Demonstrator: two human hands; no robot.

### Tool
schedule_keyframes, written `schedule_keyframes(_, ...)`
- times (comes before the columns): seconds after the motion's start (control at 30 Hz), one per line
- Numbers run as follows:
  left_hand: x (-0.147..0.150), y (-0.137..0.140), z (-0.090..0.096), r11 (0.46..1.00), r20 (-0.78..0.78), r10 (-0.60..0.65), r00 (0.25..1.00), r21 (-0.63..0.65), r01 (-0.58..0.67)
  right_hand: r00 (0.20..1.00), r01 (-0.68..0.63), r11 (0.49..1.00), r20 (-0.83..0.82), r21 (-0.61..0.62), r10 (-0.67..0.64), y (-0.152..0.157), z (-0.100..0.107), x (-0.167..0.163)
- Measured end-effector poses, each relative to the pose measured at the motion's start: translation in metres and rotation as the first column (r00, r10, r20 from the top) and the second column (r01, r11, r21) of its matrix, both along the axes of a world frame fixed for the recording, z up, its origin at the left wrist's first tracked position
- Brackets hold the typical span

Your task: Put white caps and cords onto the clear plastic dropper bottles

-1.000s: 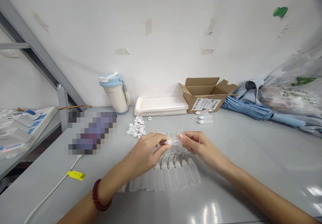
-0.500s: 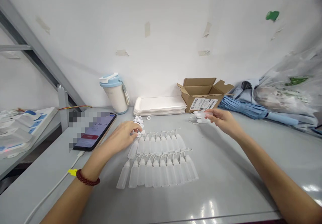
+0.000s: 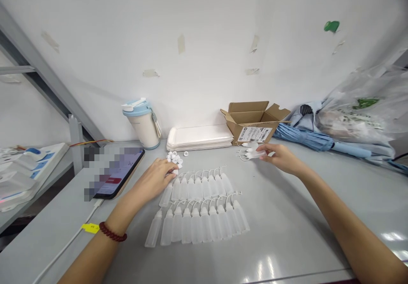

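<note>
My left hand [image 3: 159, 172] is closed in a pinch on a small white cap [image 3: 175, 171], beside a pile of loose white caps [image 3: 174, 157]. My right hand [image 3: 276, 156] grips the body of a translucent plastic squeeze bottle [image 3: 257, 153] in front of the cardboard box. A few more small bottles [image 3: 250, 146] lie right by it, partly hidden, with thin white strips at their necks. Between my hands, two rows of similar bottles lie on the table, a back row [image 3: 198, 188] and a front row [image 3: 196, 226], their curved white strips pointing away from me.
A stack of white trays [image 3: 200, 137] and an open cardboard box [image 3: 251, 129] stand against the wall. To the left are a blue-lidded tumbler [image 3: 143, 126], a phone [image 3: 117, 177] on a cable and a power strip [image 3: 47, 165]. A folded blue umbrella [image 3: 306, 137] and plastic bag [image 3: 360, 109] lie right.
My left hand has drawn slightly back from the cap pile with a cap between its fingers. My right hand's fingers have moved onto a bottle by the box. The camera view has shifted slightly.
</note>
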State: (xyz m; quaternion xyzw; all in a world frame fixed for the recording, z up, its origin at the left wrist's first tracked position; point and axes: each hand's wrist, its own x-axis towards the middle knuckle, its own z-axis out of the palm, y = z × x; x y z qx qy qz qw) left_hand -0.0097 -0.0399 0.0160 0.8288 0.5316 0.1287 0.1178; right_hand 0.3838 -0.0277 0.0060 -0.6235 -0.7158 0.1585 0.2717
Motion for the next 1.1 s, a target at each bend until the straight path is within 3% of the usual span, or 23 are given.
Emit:
schedule_keyframes(0.27, -0.001, 0.001, -0.005, 0.999, -0.016, -0.002, 1.000, 0.046, 0.003, 0.978, 0.028, 0.999, 0.206, 0.022, -0.032, 0.003, -0.011, -0.003)
schedule_keyframes(0.5, 0.001, 0.000, -0.003, 0.996, 0.061, 0.046, 0.997, 0.074, -0.051, 0.966, 0.040, 0.988, 0.247, 0.147, -0.076, 0.004, -0.018, -0.004)
schedule_keyframes(0.8, 0.010, -0.005, 0.009, 0.969, 0.244, 0.221, 0.944, 0.052, -0.240, 0.990, 0.042, 0.966, 0.119, 0.255, -0.075, -0.002, -0.007, -0.014)
schedule_keyframes(0.97, 0.017, -0.011, 0.014, 0.954, 0.346, 0.282, 0.895, -0.001, -0.300, 0.998, -0.051, 0.985, -0.037, 0.165, 0.057, -0.023, 0.007, -0.047)
schedule_keyframes(1.1, 0.021, -0.014, 0.013, 0.957, 0.398, 0.279, 0.874, -0.041, -0.286, 0.944, -0.321, 0.944, -0.062, 0.075, 0.326, -0.042, 0.011, -0.076)
